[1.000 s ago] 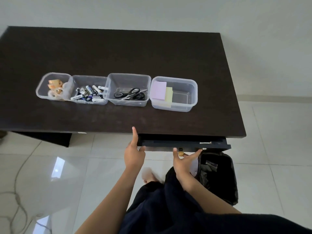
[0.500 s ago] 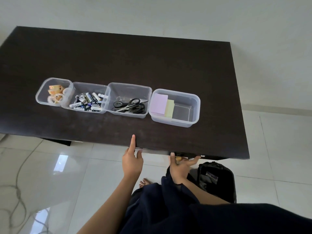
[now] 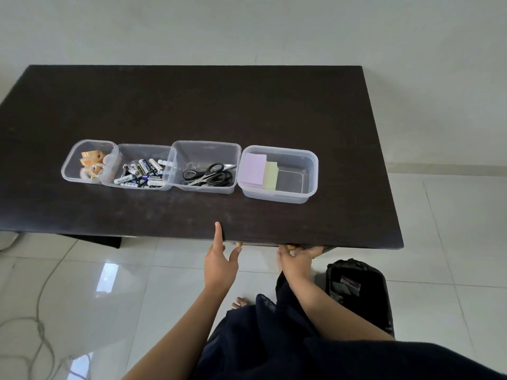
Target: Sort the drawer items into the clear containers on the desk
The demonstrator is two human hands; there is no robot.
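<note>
Dark wooden desk is hiding the just-closed drawer while the left hand, fingers loose, is touching its front edge, the right hand is gripping a knob, and four clear containers mid-desk are holding everything sorted.

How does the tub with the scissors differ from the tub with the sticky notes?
The scissors tub touches the battery tub; the notes tub ends the row. Scissors cover its floor; the notes fill only the left side of theirs. Both are clear, lidless plastic.
</note>
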